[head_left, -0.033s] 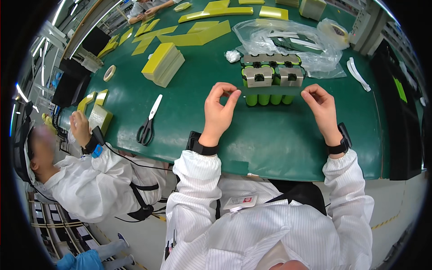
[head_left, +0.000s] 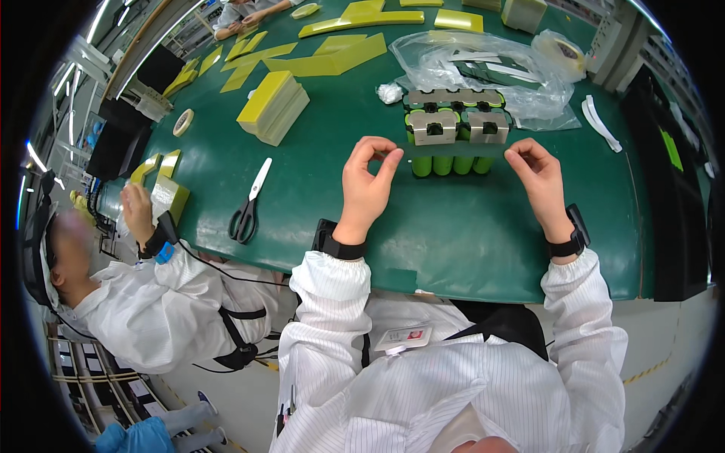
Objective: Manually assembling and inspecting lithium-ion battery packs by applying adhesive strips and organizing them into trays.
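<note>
Grip: left hand (head_left: 365,177) and right hand (head_left: 540,177), one pair, each with thumb and forefinger closed together. From my remote seat I read them as pinching opposite ends of one dark green strip (head_left: 453,152); the fingertips themselves are small in my view.

Table (head_left: 453,234): one, green-topped, bearing the items below.

Plastic bag (head_left: 555,115): one, clear, crumpled, behind the battery pack. I judge that a loose fold could snag if the pack were pushed back.

Battery pack (head_left: 436,130): one, green cylinders with metal plates, lying between and slightly beyond the hands. The strip crosses before its near side; whether they touch, I cannot tell. A bump from either hand could shift it.

Stack (head_left: 281,113): one, yellow-topped, beyond the left hand and to its left.

Scissors (head_left: 253,198): one pair, black-handled, left of the left hand. A wide sweep of that forearm could knock them.

Strip, as above: one, spanning the hands. I would expect a slackened pinch to let it sag or twist, and uneven hand heights to set it askew.

Wad (head_left: 390,93): one, white, crumpled, near the pack's far left corner.
</note>
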